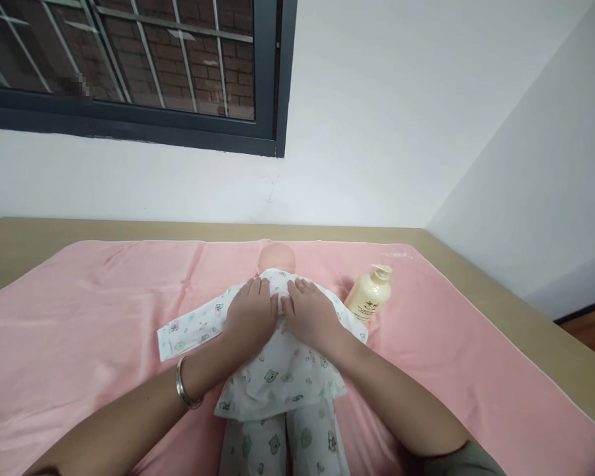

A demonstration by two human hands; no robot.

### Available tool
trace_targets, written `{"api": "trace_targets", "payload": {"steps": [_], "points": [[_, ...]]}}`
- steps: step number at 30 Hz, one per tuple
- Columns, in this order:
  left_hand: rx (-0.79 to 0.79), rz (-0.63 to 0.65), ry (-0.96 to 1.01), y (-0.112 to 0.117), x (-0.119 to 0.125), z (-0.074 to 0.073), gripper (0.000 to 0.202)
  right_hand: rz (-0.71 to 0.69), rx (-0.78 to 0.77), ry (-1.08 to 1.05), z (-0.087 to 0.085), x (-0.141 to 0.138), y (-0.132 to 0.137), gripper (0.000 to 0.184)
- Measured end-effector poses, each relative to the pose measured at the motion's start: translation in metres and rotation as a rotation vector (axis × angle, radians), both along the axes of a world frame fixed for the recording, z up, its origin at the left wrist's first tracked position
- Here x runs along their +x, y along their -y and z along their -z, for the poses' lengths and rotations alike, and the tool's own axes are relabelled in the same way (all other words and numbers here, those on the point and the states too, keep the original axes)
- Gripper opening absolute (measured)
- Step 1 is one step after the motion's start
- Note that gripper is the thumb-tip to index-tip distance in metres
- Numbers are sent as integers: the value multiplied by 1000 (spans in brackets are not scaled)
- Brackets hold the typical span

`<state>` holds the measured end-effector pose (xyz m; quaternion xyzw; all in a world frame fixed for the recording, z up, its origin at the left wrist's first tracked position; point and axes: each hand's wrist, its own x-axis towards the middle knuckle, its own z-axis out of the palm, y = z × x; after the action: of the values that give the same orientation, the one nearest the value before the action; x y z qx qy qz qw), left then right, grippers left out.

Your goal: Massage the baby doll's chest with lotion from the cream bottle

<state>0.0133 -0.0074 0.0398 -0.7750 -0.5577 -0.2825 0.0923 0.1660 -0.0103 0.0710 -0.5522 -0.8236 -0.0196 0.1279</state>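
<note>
A baby doll (276, 256) lies on a pink sheet, its bald head toward the wall and its face out of sight. It wears a white printed top (282, 383) and matching trousers (310, 439). Flat on the upper part of the top, left of the middle, rests my left hand (252, 314), fingers together and stretched out. My right hand (311, 314) lies flat on the other side, its thumb close to the left thumb. Both hands press on the cloth without grasping anything. A silver bangle (182, 383) circles my left wrist.
A cream pump bottle (371, 293) stands just right of the doll, near its sleeve. The pink sheet (104, 317) covers most of the wooden surface (515, 311). Behind rises a white wall (357, 132) with a dark-framed, barred window (268, 79).
</note>
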Motion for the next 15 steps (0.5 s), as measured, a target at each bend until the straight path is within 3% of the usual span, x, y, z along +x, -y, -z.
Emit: {"api": "trace_targets", "payload": {"steps": [5, 10, 15], "points": [[45, 19, 21, 9, 6, 7, 36, -22, -42, -40, 8, 4, -22, 45], [19, 41, 138, -9, 2, 15, 42, 10, 20, -32, 15, 0, -15, 46], [-10, 48, 186, -10, 3, 17, 41, 8, 43, -30, 15, 0, -12, 47]]}}
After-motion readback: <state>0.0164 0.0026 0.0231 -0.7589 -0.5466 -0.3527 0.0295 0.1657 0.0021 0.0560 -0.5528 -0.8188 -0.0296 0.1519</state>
